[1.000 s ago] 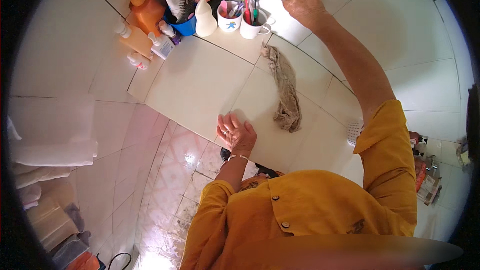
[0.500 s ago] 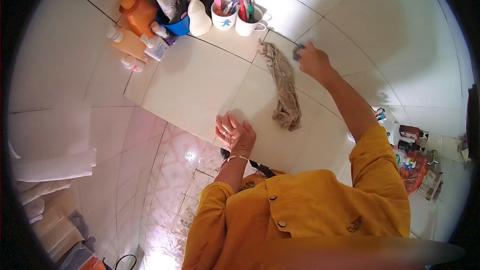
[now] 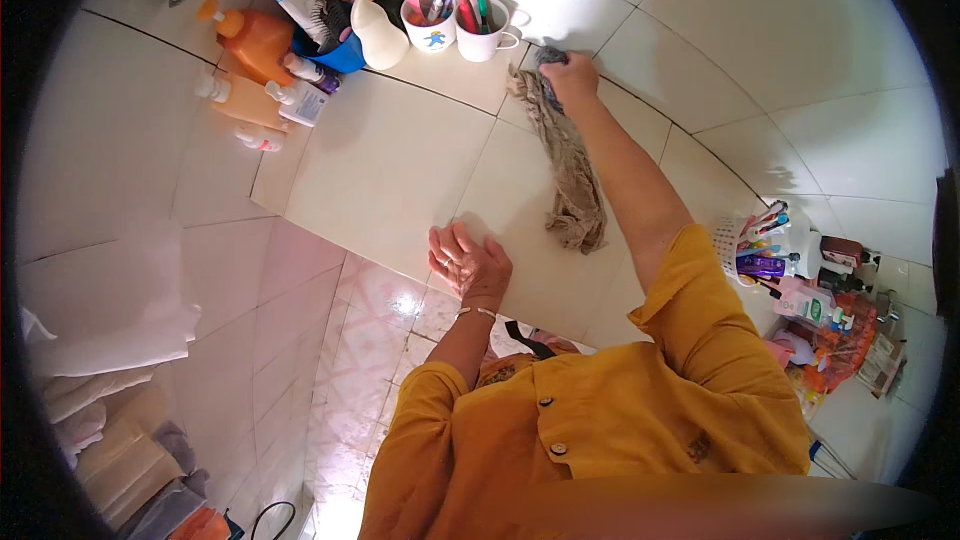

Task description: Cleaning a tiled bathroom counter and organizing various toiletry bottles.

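Note:
My right hand [image 3: 575,82] is closed around a crumpled grey scouring pad [image 3: 549,58], at the far edge of the tiled counter [image 3: 380,160] where it meets the wall. A twisted beige-brown rag [image 3: 572,180] lies lengthwise on the tiles, its far end beside the pad and partly behind my right hand. Near the counter's front edge, my left hand [image 3: 470,265] rests on the surface with fingers spread and nothing in it.
At the back left stand orange pump bottles [image 3: 255,45], a blue basket [image 3: 335,55], a cream bottle [image 3: 378,32] and two white mugs [image 3: 484,38] with toothbrushes. A white perforated basket [image 3: 727,240] and several toiletries crowd the right. Patterned floor lies below the front edge.
My right hand has moved left along the wall edge with the scouring pad, reaching the rag's far end. My left hand stays in place. The right-hand basket has come into fuller view.

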### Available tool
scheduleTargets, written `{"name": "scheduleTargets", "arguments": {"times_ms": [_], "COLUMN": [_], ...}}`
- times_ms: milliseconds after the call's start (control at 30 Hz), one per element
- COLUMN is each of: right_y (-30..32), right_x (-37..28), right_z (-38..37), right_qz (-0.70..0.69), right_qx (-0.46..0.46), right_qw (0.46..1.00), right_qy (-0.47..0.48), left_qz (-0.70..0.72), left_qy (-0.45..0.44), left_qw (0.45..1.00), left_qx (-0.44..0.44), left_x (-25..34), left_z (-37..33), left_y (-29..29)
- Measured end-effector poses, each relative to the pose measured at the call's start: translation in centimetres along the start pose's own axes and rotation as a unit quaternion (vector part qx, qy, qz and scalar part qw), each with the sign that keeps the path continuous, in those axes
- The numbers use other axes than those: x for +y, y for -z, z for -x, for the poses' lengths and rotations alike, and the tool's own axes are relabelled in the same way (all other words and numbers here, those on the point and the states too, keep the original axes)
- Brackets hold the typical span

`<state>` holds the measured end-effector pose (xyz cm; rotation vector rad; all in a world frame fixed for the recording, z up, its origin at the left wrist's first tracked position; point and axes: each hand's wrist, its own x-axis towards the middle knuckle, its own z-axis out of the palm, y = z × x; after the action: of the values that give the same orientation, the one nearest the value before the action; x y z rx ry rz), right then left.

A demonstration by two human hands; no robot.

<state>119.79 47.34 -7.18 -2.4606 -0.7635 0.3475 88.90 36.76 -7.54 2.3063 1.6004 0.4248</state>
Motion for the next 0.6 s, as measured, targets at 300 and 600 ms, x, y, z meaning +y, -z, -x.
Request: {"name": "scheduleTargets", "arguments": {"times_ms": [300, 600], "right_y": [-4.1, -0.4], "right_x": [-1.5, -5.2], "right_z": [-4.4, -3.4], "right_qz": [-0.764, -0.831], "right_qx": [-0.056, -0.068], "right_qw": [0.565, 0.500], "right_qy": [-0.305, -0.234], "left_qz": [0.007, -0.005], "left_qy": [-0.020, -0.026], "left_qw": [1.000, 1.000], "left_qx": [-0.002, -0.005], "left_x": [0.0, -0.1], "left_z": [0.1, 0.0], "left_y": [0.2, 0.6]}}
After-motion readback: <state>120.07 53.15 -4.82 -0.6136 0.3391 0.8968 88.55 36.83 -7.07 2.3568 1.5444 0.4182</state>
